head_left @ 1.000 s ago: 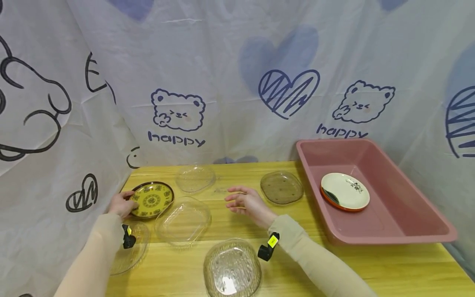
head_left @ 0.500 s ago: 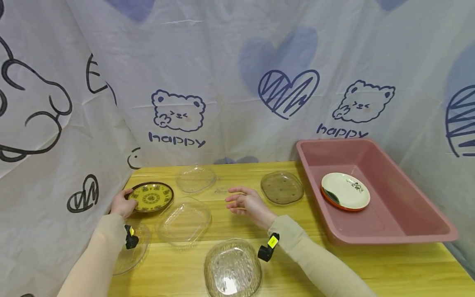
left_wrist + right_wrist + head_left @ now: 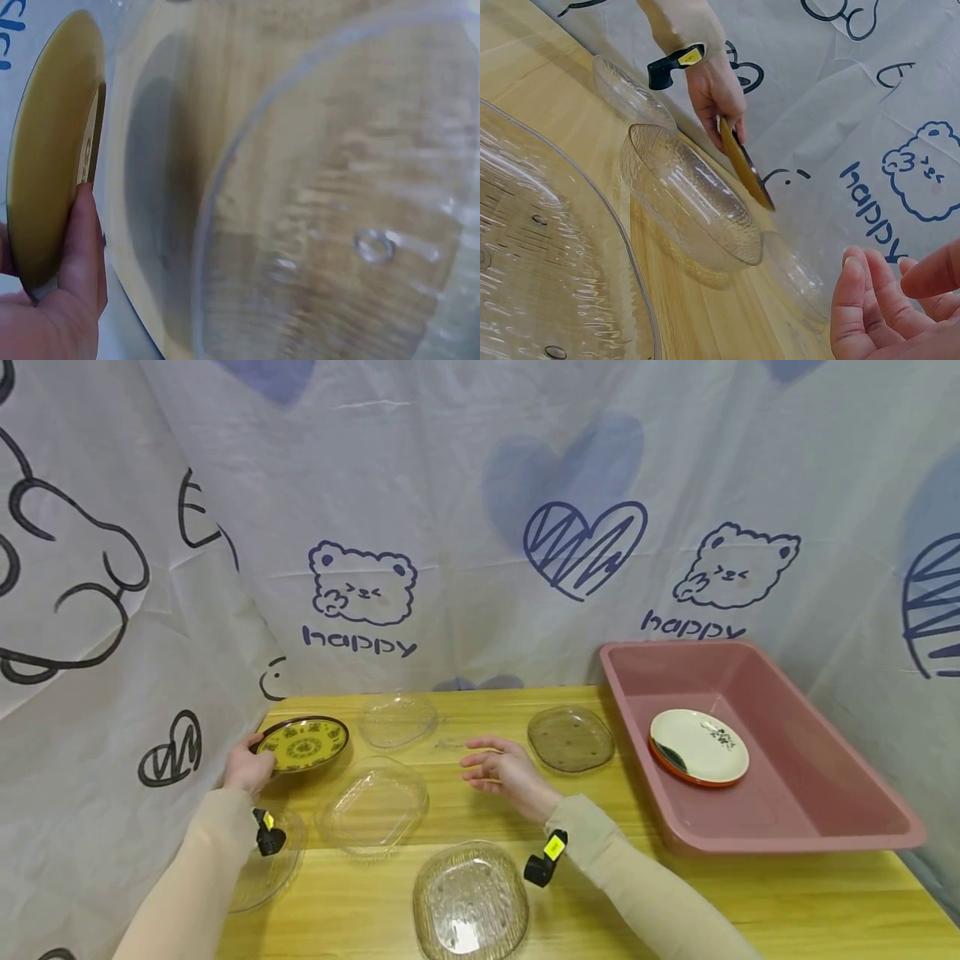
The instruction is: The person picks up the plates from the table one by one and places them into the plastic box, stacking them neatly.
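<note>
My left hand (image 3: 249,768) pinches a yellow patterned plate (image 3: 303,745) with a dark rim by its left edge. In the left wrist view that plate (image 3: 56,142) is raised off the table, its underside and foot ring showing, thumb on one face and fingers beneath. Over the middle of the table hovers my right hand (image 3: 510,777), fingers loosely bent and holding nothing. Nearest it are a clear rectangular dish (image 3: 372,807) to the left and a smoky brown glass plate (image 3: 570,739) to the right.
A pink tub (image 3: 787,827) stands at the right, with a white plate (image 3: 697,745) stacked on an orange-rimmed one. Clear plates lie at the back (image 3: 396,720), under the left forearm (image 3: 262,868) and at the front (image 3: 470,902). Printed cloth (image 3: 465,560) hangs behind the wooden table.
The left hand has lifted the yellow plate off the table, tilting it and moving it slightly toward the back. The right hand has stayed nearly still.
</note>
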{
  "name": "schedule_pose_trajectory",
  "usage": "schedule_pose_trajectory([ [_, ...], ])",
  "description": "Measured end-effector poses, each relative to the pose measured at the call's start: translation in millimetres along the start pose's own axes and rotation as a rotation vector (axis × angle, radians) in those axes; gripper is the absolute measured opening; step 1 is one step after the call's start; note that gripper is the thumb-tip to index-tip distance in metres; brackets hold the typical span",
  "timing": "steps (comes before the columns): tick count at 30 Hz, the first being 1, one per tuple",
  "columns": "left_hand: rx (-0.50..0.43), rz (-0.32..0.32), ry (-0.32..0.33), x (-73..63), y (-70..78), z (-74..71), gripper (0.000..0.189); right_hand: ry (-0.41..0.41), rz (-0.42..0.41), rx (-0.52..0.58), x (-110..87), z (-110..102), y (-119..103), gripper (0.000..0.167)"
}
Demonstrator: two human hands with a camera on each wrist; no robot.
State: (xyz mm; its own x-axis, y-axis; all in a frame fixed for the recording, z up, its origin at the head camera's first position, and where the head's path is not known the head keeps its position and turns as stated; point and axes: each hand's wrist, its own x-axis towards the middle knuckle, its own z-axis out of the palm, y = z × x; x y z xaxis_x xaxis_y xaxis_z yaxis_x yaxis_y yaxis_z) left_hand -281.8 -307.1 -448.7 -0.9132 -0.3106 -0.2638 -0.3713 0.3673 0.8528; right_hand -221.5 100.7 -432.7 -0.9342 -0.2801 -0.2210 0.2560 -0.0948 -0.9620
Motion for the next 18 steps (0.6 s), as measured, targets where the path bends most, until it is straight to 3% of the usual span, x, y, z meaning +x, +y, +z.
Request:
schedule_pose_trajectory([
  [9, 0.020, 0.044, 0.103, -11.0, 24.2, 13.1, 0.072, 0.034, -0.016, 0.009, 0.0, -6.1, -0.3, 0.045],
  [13, -0.016, 0.092, 0.096, -15.4, 37.2, 20.0, 0.072, 0.059, -0.022, 0.016, -0.8, -9.5, -1.8, 0.046],
  [18, -0.072, 0.142, 0.042, -19.4, 52.6, 31.4, 0.073, 0.066, -0.013, 0.021, -0.8, -15.0, -2.1, 0.044],
])
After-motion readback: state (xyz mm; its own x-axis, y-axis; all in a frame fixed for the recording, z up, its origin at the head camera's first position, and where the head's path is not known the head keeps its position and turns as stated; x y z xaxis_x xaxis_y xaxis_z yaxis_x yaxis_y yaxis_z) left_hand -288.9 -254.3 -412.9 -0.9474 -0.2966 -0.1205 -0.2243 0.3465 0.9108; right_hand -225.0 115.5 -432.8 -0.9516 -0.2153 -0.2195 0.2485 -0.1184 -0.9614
